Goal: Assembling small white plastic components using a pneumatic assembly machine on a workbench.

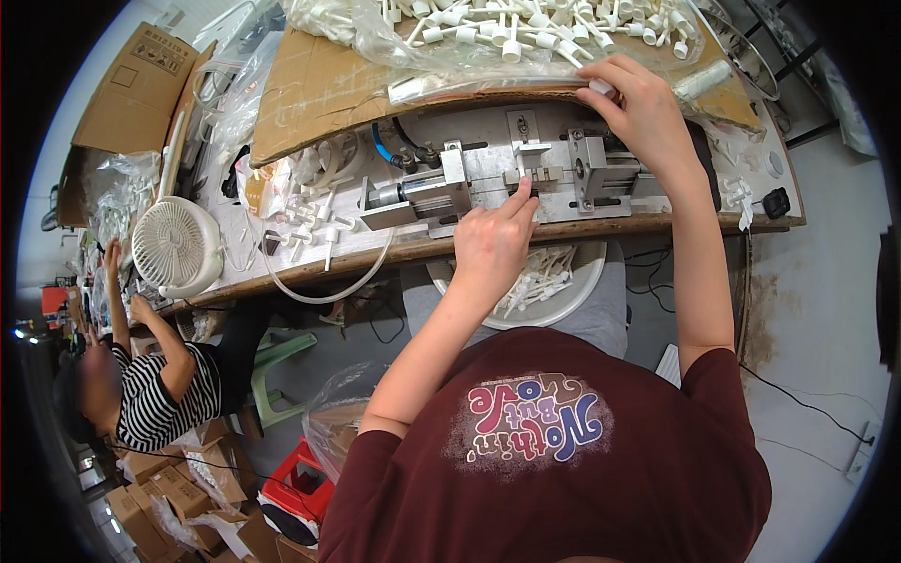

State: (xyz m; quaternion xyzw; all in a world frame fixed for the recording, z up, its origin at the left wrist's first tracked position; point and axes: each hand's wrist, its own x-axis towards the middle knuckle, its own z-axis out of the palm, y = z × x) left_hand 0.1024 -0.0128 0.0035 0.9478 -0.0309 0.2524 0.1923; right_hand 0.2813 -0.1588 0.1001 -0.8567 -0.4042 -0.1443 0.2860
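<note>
At the bench jig, the fingertips of my left hand (493, 239) are together at the small metal fixture (544, 174) in its middle. Whatever they pinch is too hidden to name. A metal clamp block stands on either side: the left clamp (413, 195) and the right clamp (596, 169). Farther up and to the right, my right hand (643, 108) pinches a white plastic piece with a round cap (602, 87) between thumb and fingers, at the edge of the cardboard. Beyond it lies a heap of white capped plastic stems (526, 23) on clear plastic film.
A basin (591, 286) of white stems rests at my lap under the bench edge. Loose white parts (310, 225), a clear hose (328, 298) and a white fan (176, 246) are to the left. Another person (174, 389) works at far left. A black box (775, 202) sits right.
</note>
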